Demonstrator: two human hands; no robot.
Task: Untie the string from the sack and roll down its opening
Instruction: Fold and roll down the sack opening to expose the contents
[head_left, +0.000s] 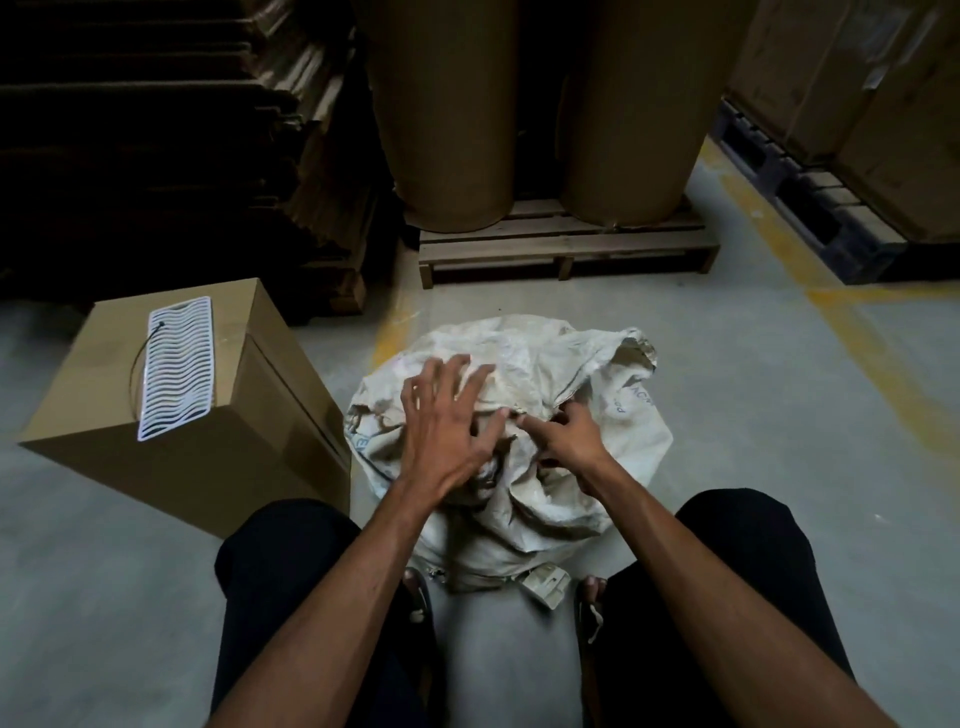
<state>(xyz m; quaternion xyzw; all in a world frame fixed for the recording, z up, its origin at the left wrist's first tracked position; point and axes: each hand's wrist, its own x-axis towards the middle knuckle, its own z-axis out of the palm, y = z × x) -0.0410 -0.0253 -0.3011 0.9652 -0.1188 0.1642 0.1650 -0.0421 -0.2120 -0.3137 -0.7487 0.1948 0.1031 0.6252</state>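
Note:
A dirty white woven sack (545, 353) stands on the floor between my knees, its top crumpled and bunched. My left hand (447, 426) lies over the gathered neck with fingers spread and nothing held in it. My right hand (566, 439) pinches the bunched fabric at the neck, index finger pointing left. The string is too small to make out among the folds. A loose flap of the sack mouth (631, 348) sticks up at the far right.
A brown cardboard box (244, 441) with a white wavy-slotted plate (176, 374) on top stands close on the left. Two large brown paper rolls (447, 114) sit on a wooden pallet (566, 254) behind. Stacked cardboard is at far left, boxed pallets at far right.

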